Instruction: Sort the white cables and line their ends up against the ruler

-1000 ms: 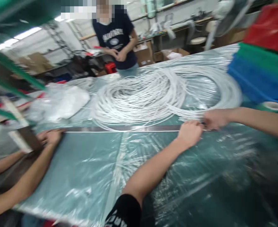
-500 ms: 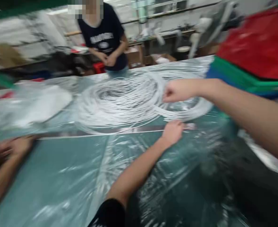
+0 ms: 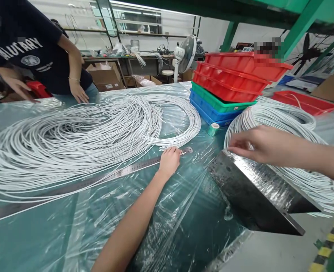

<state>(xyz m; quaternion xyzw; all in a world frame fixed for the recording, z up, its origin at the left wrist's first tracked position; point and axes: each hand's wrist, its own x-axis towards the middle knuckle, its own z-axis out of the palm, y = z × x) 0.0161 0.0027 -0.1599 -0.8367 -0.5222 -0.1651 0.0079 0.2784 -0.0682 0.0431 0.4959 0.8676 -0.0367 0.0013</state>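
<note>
My left hand (image 3: 169,161) is closed, pinching the end of a thin white cord against the right end of a long steel ruler (image 3: 132,169) that lies on the plastic-covered green table (image 3: 98,223). My right hand (image 3: 257,144) reaches right, fingers pinched on strands of a second bundle of white cord (image 3: 283,121) at the table's corner. A large loose coil of white cord (image 3: 78,136) spreads over the table behind the ruler.
Stacked red, green and blue trays (image 3: 229,87) stand at the back right, a small tape roll (image 3: 213,129) beside them. Another person in a dark shirt (image 3: 33,56) leans on the far edge. A fan (image 3: 185,53) and cardboard boxes (image 3: 106,77) stand behind. The table's corner (image 3: 269,204) drops away right.
The view swung right. My right hand left the ruler's end, passed over the big coil and now pinches the second bundle at the corner. My left hand stayed on the ruler's end.
</note>
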